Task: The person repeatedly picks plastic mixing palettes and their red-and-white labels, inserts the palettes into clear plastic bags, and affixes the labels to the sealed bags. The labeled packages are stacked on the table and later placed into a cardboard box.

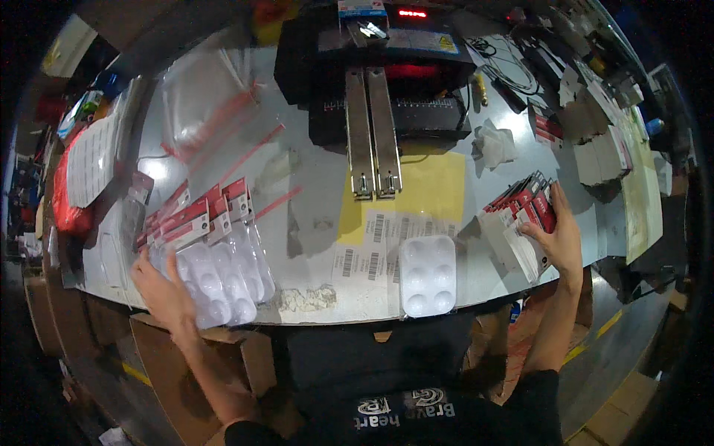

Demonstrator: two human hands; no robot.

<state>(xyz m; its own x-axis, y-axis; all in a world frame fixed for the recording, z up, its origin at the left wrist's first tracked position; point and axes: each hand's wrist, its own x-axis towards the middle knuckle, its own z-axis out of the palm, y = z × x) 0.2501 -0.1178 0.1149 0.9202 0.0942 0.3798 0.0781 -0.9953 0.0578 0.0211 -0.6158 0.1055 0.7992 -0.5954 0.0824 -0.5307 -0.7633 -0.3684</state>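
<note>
My left hand (165, 291) rests at the left edge of a pile of packaged white paint palettes (216, 279), its thumb and fingers apart and touching the clear bags. Red and white header cards (195, 215) top those bags, which overlap in a fan. To the right, my right hand (559, 236) grips the side of a stack of folded red and white cards (520, 223), thumb on the near face and fingers along the far right edge. A loose white palette (428, 276) with round wells lies between the hands near the table's front edge, touched by neither.
A black sealing machine (387, 111) with two metal rails stands at the back centre. Under its rails lie a yellow sheet (446, 182) and barcode label sheets (364, 253). Clear bags (204, 97) lie back left; crumpled plastic (494, 143) and more card stacks (602, 152) sit right.
</note>
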